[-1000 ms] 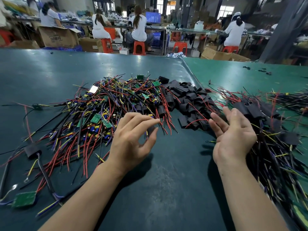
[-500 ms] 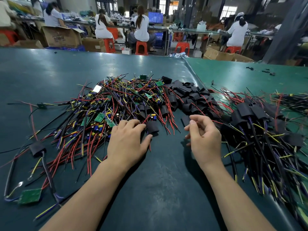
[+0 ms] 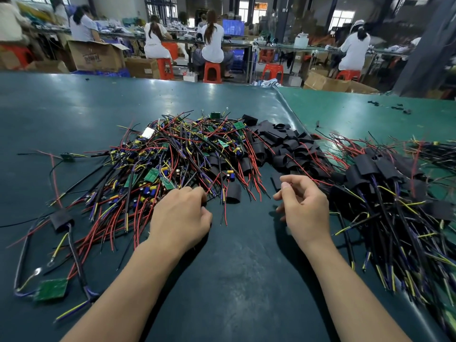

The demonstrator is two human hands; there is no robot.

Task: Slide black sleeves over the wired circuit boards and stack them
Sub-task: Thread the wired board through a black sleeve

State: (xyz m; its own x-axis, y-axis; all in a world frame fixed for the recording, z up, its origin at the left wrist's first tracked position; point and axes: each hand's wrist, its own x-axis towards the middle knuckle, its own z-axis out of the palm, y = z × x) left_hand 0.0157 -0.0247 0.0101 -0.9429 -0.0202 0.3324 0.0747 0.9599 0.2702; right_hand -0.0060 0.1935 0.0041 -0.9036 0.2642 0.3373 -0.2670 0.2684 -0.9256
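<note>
Wired circuit boards lie in a tangled heap on the green table, at about eleven o'clock from the person's hands. Loose black sleeves are piled just beside the heap at one o'clock, and the sleeved boards are stacked at three o'clock. One single sleeve lies between the hands. Her left hand rests knuckles-up at the heap's near edge, fingers curled under into the wires; what they grip, I cannot tell. Her right hand hovers with fingers loosely curled, holding nothing.
</note>
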